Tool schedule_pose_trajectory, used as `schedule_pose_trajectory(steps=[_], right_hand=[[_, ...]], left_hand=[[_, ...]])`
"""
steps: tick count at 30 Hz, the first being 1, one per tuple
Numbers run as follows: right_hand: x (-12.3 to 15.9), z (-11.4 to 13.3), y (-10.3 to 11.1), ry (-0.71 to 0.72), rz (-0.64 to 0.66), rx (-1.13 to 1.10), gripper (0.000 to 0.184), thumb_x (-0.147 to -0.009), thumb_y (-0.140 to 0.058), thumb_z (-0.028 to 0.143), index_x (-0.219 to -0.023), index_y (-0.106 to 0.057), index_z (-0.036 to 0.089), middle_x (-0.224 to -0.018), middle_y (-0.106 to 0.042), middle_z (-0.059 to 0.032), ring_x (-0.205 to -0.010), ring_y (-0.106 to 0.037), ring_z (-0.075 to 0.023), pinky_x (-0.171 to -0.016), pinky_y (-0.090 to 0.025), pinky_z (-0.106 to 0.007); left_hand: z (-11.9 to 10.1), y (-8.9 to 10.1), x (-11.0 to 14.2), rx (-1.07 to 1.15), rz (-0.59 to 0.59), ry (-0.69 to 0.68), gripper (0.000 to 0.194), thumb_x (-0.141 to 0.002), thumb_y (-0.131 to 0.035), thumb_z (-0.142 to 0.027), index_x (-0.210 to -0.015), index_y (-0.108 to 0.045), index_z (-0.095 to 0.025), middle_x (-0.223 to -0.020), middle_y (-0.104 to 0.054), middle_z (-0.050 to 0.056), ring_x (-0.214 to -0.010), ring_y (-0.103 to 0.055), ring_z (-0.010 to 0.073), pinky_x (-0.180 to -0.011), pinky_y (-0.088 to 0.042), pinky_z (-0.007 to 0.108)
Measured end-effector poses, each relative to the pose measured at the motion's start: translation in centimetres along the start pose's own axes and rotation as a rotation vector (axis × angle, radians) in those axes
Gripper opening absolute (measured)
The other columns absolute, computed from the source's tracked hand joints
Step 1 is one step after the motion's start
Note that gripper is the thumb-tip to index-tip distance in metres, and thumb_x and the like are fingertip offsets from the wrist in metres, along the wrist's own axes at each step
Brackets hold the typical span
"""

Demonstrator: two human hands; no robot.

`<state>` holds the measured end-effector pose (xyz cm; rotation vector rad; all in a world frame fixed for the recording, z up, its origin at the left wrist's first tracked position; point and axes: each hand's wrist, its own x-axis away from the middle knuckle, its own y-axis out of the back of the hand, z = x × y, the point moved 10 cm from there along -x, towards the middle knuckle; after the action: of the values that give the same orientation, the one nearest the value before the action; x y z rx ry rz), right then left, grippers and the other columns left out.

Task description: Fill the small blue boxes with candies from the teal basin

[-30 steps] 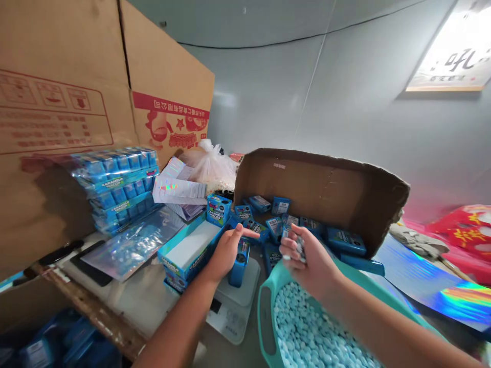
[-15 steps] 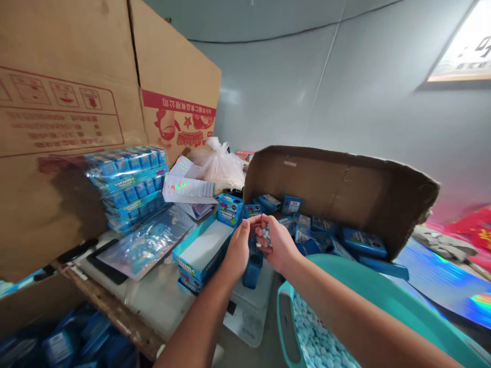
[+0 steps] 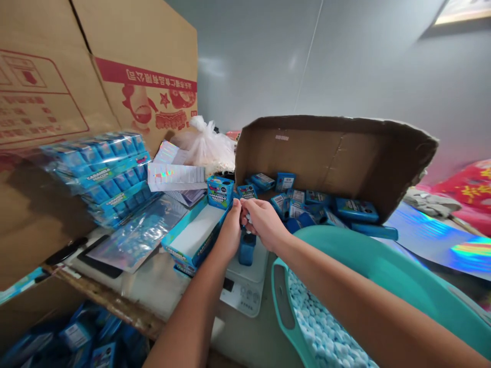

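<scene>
1. Labelled box [image 3: 220, 193], upright, read "CARAMELO MACIZO"; wrapped packs [image 3: 109, 174] bore same wording.
2. R hand [image 3: 265, 220] was curled w/ pale candies [image 3: 249, 220] in its fingers, just above small blue box [image 3: 247, 250] on scale [image 3: 242, 299].
3. L hand [image 3: 230, 229] met R fingertips; its opening & hold were hidden, couldn't be judged.
4. Tub [image 3: 364, 246] w/ more candies stood R of scale.

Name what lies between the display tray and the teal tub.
In the head view, a white scale lies between tray and tub, a blue box standing on it, left hand and right hand above.
</scene>
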<state>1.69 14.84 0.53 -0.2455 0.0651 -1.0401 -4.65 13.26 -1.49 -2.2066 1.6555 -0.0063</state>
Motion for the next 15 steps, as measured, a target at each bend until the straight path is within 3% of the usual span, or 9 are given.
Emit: schedule_pose_trajectory(steps=[2,5,7,9,12,15], right_hand=[[-0.1,0.0,-0.1,-0.014,0.013,0.001,0.034,-0.09,-0.051,0.028,-0.058,-0.047,0.018,-0.046,-0.048,0.0028,-0.032,-0.032,-0.0056,-0.033,-0.019,-0.017],[0.0,0.4,-0.4,-0.03,0.043,-0.016,0.032,-0.09,-0.054,0.03,-0.062,-0.046,0.019,-0.048,-0.049,0.0039,-0.033,-0.034,-0.0053,-0.033,-0.018,-0.017],[0.3,1.0,-0.8,-0.032,0.079,-0.032,0.031,-0.09,-0.057,0.033,-0.064,-0.047,0.019,-0.049,-0.049,0.0045,-0.033,-0.034,-0.0053,-0.033,-0.019,-0.016],[0.8,1.8,-1.3,-0.032,0.118,-0.049,0.032,-0.092,-0.056,0.034,-0.065,-0.047,0.019,-0.049,-0.05,0.004,-0.033,-0.033,-0.0056,-0.032,-0.018,-0.016],[1.4,3.3,-1.6,-0.023,0.14,-0.076,0.033,-0.094,-0.053,0.031,-0.064,-0.045,0.019,-0.048,-0.052,0.003,-0.032,-0.033,-0.0061,-0.031,-0.017,-0.017],[1.4,4.3,-1.3,0.014,0.147,-0.044,0.036,-0.095,-0.052,0.029,-0.061,-0.044,0.019,-0.047,-0.051,0.0027,-0.032,-0.032,-0.0059,-0.031,-0.017,-0.017]], left_hand=[[-0.9,0.2,0.3,-0.059,-0.013,-0.047,0.068,-0.086,-0.041,-0.08,-0.086,-0.061,-0.015,-0.074,-0.061,0.005,-0.086,-0.067,0.0241,-0.076,-0.056,0.034],[-3.2,0.8,1.3,-0.164,-0.022,-0.154,0.068,-0.087,-0.046,-0.076,-0.11,-0.065,-0.015,-0.111,-0.066,0.013,-0.12,-0.057,0.0281,-0.103,-0.046,0.039],[-5.8,0.7,2.3,-0.316,-0.004,-0.304,0.07,-0.088,-0.049,-0.073,-0.127,-0.06,-0.017,-0.133,-0.058,0.014,-0.131,-0.049,0.0286,-0.114,-0.036,0.041],[-8.8,0.5,3.8,-0.481,-0.008,-0.522,0.071,-0.093,-0.042,-0.071,-0.137,-0.054,-0.016,-0.138,-0.055,0.015,-0.131,-0.05,0.0286,-0.113,-0.037,0.043],[-12.4,1.6,6.0,-0.621,-0.2,-0.784,0.067,-0.1,-0.024,-0.064,-0.135,-0.053,-0.015,-0.128,-0.06,0.015,-0.123,-0.056,0.0271,-0.107,-0.043,0.043],[-13.8,2.5,7.1,-0.835,-0.425,-0.872,0.061,-0.103,-0.024,-0.056,-0.13,-0.056,-0.011,-0.126,-0.059,0.016,-0.122,-0.055,0.0262,-0.108,-0.041,0.043]])
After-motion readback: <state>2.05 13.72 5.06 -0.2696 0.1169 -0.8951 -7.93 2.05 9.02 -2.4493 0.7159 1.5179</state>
